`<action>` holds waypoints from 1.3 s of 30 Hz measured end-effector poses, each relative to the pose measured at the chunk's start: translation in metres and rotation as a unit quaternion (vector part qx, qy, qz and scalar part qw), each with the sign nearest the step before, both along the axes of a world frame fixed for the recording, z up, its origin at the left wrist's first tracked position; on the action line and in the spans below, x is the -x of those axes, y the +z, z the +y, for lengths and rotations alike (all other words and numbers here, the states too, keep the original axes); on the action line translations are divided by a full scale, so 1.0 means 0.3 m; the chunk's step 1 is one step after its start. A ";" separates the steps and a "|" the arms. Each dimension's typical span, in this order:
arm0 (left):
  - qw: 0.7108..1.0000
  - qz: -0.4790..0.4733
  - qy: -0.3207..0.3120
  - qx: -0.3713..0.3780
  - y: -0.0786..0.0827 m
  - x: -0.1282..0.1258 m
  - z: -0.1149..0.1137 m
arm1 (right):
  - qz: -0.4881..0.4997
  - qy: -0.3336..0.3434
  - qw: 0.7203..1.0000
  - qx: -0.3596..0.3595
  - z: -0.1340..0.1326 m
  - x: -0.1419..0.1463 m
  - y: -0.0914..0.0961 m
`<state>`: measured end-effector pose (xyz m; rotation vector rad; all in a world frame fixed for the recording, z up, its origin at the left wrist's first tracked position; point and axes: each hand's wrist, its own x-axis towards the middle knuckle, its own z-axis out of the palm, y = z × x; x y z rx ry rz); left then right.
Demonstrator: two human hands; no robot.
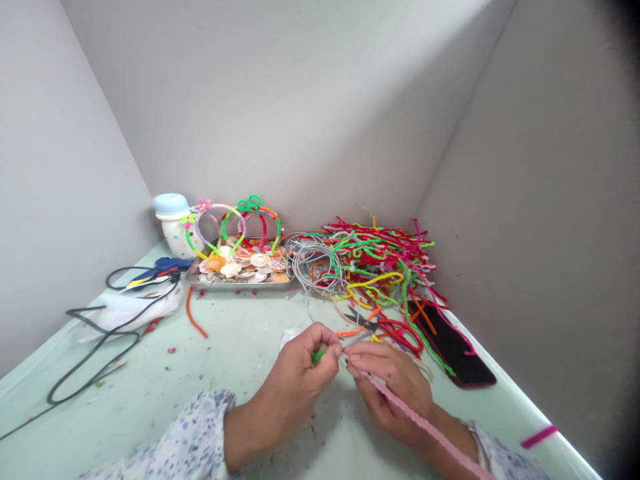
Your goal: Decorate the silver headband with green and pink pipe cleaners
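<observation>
Two pinches nearly meeting: left hand (300, 377) gripping a green bit (317, 357), right hand (397, 380) the pink strip (420, 420) trailing toward four o'clock; I'd keep tension light.

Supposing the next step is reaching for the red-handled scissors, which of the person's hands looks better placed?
Probably the right hand: it lies just below the red-handled scissors in the view, while the left hand is farther off. The right hand's pink strip might need releasing first.
</observation>
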<state>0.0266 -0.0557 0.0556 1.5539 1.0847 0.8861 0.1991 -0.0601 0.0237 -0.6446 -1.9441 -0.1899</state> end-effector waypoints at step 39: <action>0.942 0.187 -0.006 -0.279 -0.017 0.010 -0.017 | 0.018 -0.039 0.989 0.140 -0.006 0.011 0.047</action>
